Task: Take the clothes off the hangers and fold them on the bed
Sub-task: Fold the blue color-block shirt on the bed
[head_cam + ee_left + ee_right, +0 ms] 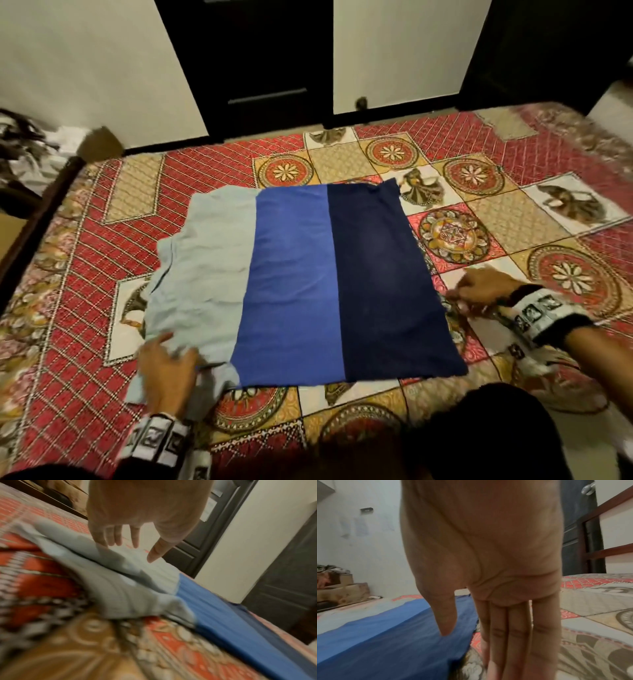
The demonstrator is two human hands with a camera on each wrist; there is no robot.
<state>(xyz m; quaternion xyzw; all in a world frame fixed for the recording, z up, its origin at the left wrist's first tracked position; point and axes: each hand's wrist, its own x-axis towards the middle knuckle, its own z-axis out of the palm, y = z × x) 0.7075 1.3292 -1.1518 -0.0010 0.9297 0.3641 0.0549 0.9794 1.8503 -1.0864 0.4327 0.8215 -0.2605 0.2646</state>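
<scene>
Bedroom, white walls, dark door panels at the far side; item by item.

Bed [513, 164]: covered by a red and gold patterned bedspread; it serves as my folding ground, so everything lies flat on it.

Garment [291, 274]: three bands, pale blue, mid blue, navy. Spread across the middle of the bed, mostly smooth, which I judge makes the coming folds square. Its pale-blue side is rumpled, with a loose flap, possibly a sleeve, bunched near the bed's near edge. No hanger is visible in it.

My left hand [168, 370]: fingers spread and straight, resting on the pale-blue flap, gripping nothing; placed there, I judge, to flatten or turn that part inward. The left wrist view, blurred, shows the fingertips [102, 543] touching the cloth.

My right hand [479, 287]: fingers straight and together, holding nothing, on the bedspread just beside the navy edge, likely ready to take that side.

Clutter [30, 144]: far left beyond the bed, too blurred to identify.
</scene>
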